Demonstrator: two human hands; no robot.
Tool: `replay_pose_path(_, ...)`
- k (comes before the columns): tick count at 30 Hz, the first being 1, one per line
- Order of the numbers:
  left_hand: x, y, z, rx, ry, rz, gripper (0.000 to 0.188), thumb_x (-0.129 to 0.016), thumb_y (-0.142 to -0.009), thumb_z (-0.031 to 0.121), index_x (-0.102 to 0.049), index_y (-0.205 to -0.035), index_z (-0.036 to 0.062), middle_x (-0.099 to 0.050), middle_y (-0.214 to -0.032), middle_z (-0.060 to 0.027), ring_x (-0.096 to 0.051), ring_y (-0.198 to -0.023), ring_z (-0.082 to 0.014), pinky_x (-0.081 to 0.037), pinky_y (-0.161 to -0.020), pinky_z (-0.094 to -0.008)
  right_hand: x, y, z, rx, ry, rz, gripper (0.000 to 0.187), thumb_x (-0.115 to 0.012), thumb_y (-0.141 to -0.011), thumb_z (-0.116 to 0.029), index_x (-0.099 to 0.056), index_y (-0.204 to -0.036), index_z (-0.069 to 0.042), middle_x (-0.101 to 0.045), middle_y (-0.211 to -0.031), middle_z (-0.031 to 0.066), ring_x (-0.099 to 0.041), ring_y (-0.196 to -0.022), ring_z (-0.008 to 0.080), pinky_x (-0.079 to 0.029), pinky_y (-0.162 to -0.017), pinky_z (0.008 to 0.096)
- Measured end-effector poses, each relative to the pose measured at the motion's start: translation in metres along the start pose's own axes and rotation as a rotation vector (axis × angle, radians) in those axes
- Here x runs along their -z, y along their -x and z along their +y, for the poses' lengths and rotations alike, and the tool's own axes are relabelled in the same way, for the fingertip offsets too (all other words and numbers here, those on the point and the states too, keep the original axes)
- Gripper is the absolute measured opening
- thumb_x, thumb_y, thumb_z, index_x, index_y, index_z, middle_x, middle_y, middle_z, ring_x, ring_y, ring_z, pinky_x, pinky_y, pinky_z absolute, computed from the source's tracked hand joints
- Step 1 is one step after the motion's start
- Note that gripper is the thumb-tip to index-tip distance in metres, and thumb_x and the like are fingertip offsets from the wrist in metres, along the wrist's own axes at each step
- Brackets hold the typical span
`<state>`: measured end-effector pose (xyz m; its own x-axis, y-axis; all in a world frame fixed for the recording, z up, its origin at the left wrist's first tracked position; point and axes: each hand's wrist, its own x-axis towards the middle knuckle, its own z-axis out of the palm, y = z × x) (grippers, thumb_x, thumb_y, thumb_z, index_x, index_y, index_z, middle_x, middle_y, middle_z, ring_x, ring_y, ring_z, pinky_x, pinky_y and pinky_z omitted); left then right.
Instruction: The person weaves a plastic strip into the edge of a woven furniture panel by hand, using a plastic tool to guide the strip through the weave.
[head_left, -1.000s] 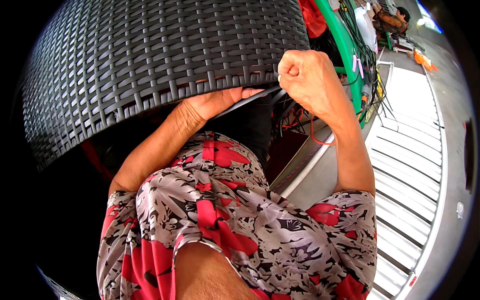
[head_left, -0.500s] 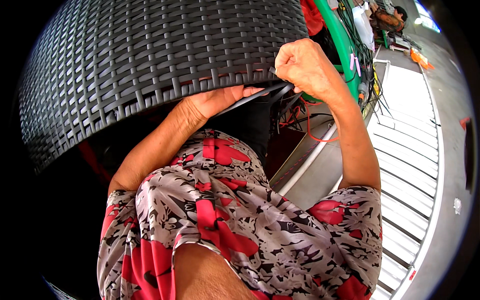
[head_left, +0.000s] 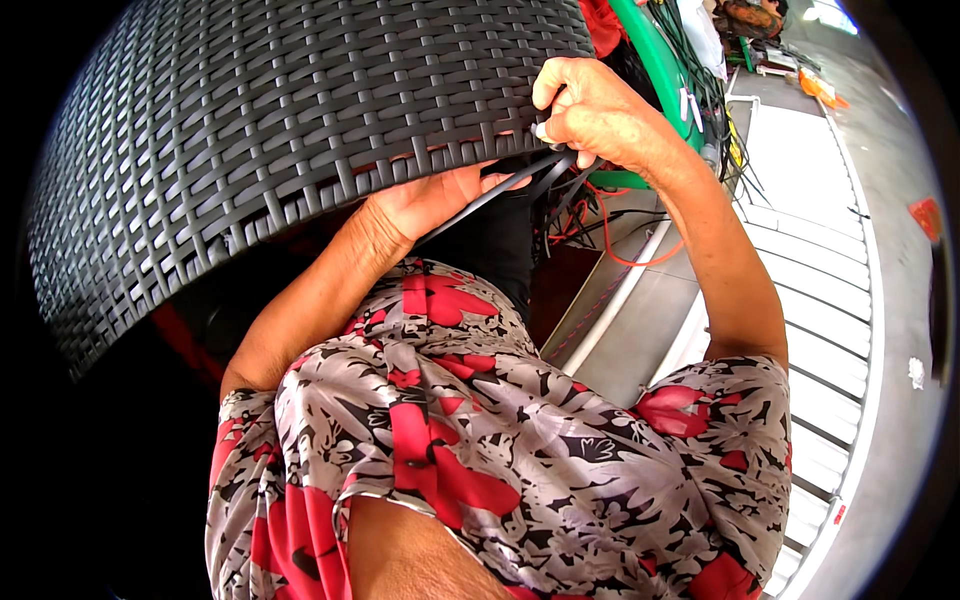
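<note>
A dark grey woven rattan panel [head_left: 330, 90] fills the upper left, its rim curving down toward me. My right hand [head_left: 605, 115] is at the right end of that rim, fingers pinched on a flat grey rattan strip, with the thumb and index finger bent at the weave. Loose lengths of the strip [head_left: 475, 207] run down and left from there. My left hand [head_left: 430, 205] reaches under the rim with fingers laid flat behind the weave. Skin shows through the gaps, and its thumb lies beside the strip; the fingertips are mostly hidden.
Right of the panel is a green curved frame [head_left: 655, 60] with dark strips hanging over it. An orange cord [head_left: 640, 262] loops below my right hand. A white slatted rack [head_left: 820, 330] stands along the right, and an orange item [head_left: 822, 88] lies on the floor behind.
My right hand's closed fist has loosened into a pinch with the index finger raised and bent. My left hand stays under the rim. The view has shifted slightly.
</note>
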<state>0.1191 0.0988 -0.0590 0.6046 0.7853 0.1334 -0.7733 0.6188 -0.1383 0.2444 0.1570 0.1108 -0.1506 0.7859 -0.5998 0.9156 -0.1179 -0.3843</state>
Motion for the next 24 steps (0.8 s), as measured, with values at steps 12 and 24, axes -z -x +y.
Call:
replay_pose_path(12,-0.011,0.001,-0.002,0.0,0.064,0.082,0.056,-0.042,-0.092,0.048,-0.046,-0.131,0.0092,-0.048,-0.135,-0.0122,-0.045,-0.125,-0.032,-0.036,-0.101,-0.0552,0.012,-0.003,0.003,-0.019,-0.071,-0.164,0.017,-0.064,-0.07,0.001,-0.056,-0.085,-0.001,-0.049,-0.061,0.0012,-0.043,-0.05,0.0093,-0.033,-0.042,0.0258)
replay_pose_path(24,-0.005,-0.001,-0.005,0.004,0.117,-0.06,0.055,-0.04,-0.094,0.044,-0.039,-0.138,0.0111,-0.039,-0.144,-0.0091,-0.036,-0.133,-0.0271,-0.026,-0.108,-0.0593,0.002,0.009,0.013,0.081,-0.171,0.027,0.012,-0.065,-0.073,0.0,-0.056,-0.08,-0.001,-0.053,-0.067,0.002,-0.049,-0.06,0.0109,-0.039,-0.052,0.0281)
